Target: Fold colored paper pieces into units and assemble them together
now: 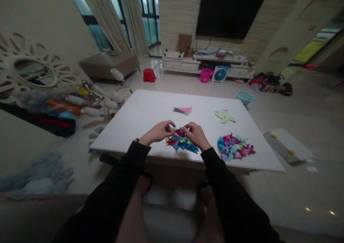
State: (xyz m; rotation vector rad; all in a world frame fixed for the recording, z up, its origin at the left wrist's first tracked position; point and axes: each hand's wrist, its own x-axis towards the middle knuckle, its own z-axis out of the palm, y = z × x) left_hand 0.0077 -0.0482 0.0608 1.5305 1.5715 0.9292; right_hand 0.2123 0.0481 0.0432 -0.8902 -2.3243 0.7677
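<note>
My left hand (160, 131) and my right hand (195, 134) meet over a pile of colourful folded paper pieces (185, 144), which look like origami cranes. Both hands are closed, with thumbs and fingertips pinched on a small purple folded paper piece (182, 129) just above the pile's far edge. Its exact shape is partly covered by my fingers. To the right lies a second pile of pink, blue and mint folded paper pieces (235, 147). Farther back are a stack of folded paper (183, 110) with pink on top and a flat pale green paper shape (225, 116).
Everything paper lies on a white table (129, 128). A turquoise basket (245, 97) stands behind its right corner, and a white box (287, 145) is on the floor to the right. At left is a lamp-like fixture (107, 103); a red stool (149, 75) stands farther off.
</note>
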